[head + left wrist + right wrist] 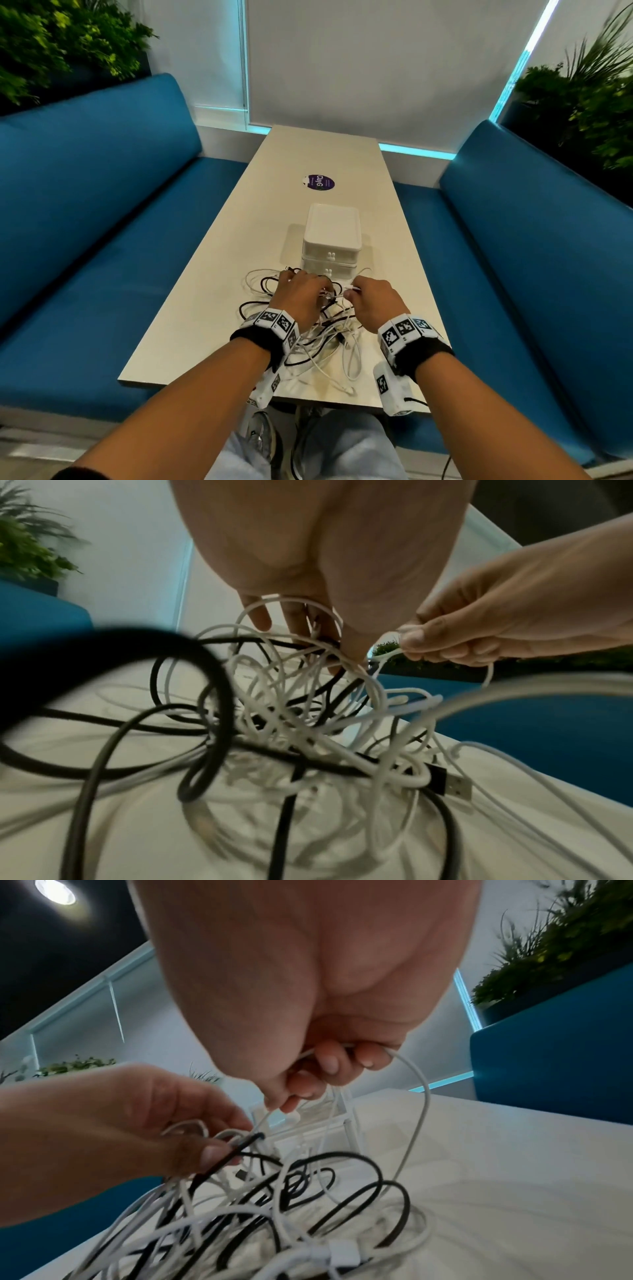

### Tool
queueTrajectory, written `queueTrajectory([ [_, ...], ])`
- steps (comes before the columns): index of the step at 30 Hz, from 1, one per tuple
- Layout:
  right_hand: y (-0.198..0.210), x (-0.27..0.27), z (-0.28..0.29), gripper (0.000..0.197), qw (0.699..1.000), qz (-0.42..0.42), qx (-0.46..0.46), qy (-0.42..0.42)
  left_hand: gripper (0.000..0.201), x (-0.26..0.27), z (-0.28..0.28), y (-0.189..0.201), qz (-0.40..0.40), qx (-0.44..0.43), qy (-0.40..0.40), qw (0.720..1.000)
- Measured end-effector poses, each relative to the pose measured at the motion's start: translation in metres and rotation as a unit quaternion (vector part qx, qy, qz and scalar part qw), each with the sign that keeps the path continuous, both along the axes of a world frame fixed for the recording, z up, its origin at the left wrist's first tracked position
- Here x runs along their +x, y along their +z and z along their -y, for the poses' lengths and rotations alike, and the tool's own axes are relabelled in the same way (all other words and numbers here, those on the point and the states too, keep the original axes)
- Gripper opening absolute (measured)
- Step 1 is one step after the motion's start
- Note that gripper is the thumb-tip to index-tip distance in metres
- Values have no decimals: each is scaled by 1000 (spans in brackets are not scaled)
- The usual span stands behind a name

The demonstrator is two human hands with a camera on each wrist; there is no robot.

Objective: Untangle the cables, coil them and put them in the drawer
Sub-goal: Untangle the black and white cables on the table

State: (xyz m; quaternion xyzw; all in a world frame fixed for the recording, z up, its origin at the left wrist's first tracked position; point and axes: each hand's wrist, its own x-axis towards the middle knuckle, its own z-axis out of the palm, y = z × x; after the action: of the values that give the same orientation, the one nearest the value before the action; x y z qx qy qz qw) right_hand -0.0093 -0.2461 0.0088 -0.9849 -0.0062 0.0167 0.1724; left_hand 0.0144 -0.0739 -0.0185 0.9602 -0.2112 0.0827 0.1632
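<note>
A tangle of black and white cables lies on the near end of the pale table, in front of a small white drawer unit whose drawers are closed. My left hand is over the tangle's far left part. In the right wrist view the left hand pinches a black cable and some white loops between thumb and fingers. My right hand is curled round a thin white cable that arcs down into the tangle. A black USB plug pokes out of the heap.
Blue benches run along both sides of the table. A round purple sticker lies beyond the drawer unit. Plants stand behind each bench. Some cable loops reach close to the table's near edge.
</note>
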Motion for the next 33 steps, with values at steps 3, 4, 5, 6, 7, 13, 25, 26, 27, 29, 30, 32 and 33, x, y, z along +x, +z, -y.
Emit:
queueTrajectory([
  [3,5,2,11,28,1000,3,1,-25,24,2,-7,6,-10,2,20,1000],
  [4,7,2,14,28,999,-1,5,-36,26,1,-7,7,-12,13,20,1000],
  [5,7,2,17,29,999,-4,10,-47,31,0,-7,8,-8,30,20,999],
  [6,8,1,18,29,998,-7,14,-55,40,-1,-6,8,1,51,19,998],
  [7,8,1,19,29,998,-12,16,-58,51,-3,-5,7,10,74,19,997],
  [13,2,-8,24,29,997,-33,32,-56,61,-6,19,4,20,127,-67,989],
  [25,10,-7,47,26,998,13,10,-58,26,-1,16,-16,12,92,-12,996],
  [26,12,-6,51,26,998,20,-4,-62,25,0,14,-15,14,89,-12,996],
  [27,13,-6,57,26,997,25,-18,-68,25,1,12,-15,14,87,-13,996],
  [29,12,-5,68,25,994,33,-49,-88,23,2,9,-13,9,88,-15,996],
  [30,11,-6,73,24,993,31,-61,-100,22,3,9,-11,8,90,-15,996],
  [32,7,-10,75,23,990,16,-76,-117,22,3,9,-10,8,100,-17,995],
  [33,5,-13,73,22,989,10,-83,-119,22,2,11,-11,10,108,-17,994],
])
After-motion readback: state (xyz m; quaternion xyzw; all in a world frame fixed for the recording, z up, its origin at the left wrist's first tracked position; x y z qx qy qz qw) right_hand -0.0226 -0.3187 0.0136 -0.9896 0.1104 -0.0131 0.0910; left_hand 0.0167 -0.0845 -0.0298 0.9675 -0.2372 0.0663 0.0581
